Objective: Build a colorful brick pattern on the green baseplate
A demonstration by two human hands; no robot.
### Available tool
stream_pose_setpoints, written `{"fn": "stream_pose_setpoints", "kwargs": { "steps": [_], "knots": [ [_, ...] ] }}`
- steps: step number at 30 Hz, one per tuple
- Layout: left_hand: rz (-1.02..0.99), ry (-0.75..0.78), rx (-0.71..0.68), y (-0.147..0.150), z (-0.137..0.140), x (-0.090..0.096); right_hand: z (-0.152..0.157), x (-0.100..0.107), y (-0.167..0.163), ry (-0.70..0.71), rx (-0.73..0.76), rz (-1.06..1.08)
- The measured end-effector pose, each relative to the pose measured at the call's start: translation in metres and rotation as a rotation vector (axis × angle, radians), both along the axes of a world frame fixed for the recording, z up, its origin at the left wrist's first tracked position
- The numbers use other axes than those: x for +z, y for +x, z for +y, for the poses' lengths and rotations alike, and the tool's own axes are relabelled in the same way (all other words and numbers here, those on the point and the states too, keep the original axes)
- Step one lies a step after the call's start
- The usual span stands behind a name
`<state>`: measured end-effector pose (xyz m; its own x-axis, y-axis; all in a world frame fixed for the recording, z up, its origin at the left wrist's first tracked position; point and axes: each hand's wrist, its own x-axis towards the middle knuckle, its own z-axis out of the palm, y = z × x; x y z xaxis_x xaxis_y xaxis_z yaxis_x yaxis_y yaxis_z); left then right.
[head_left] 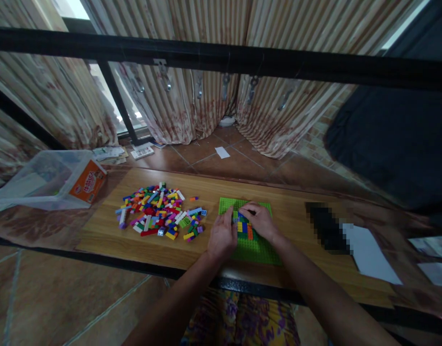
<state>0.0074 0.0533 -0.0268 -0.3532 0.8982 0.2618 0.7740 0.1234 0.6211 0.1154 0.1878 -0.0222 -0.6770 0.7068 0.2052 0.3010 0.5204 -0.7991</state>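
Wooden table (278, 202) by curtains (192, 110) (tiled floor); our green baseplate (255, 250) runs lengthwise away from us, left hand (221, 235) flat on it, right hand (258, 221) pinching a brick (236, 219).

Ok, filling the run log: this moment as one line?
left hand on green baseplate | right hand pressing bricks | loose brick pile left
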Motion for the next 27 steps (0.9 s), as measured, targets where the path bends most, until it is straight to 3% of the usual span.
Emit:
{"fn": "stream_pose_setpoints", "kwargs": {
  "steps": [8, 15, 20, 27],
  "knots": [
    [0.036, -0.012, -0.009, 0.002, -0.001, 0.001, -0.008, -0.001, 0.000, 0.068, -0.021, 0.025],
    [0.013, 0.024, -0.046, 0.001, -0.003, 0.003, 0.000, 0.003, 0.008, -0.138, -0.108, 0.030],
    [0.044, 0.053, -0.095, -0.001, -0.003, 0.005, 0.003, -0.002, 0.014, -0.052, -0.001, 0.046],
    [0.223, -0.084, -0.102, 0.005, 0.001, 0.008, 0.005, -0.005, 0.016, -0.055, 0.022, 0.034]
  ]
}}
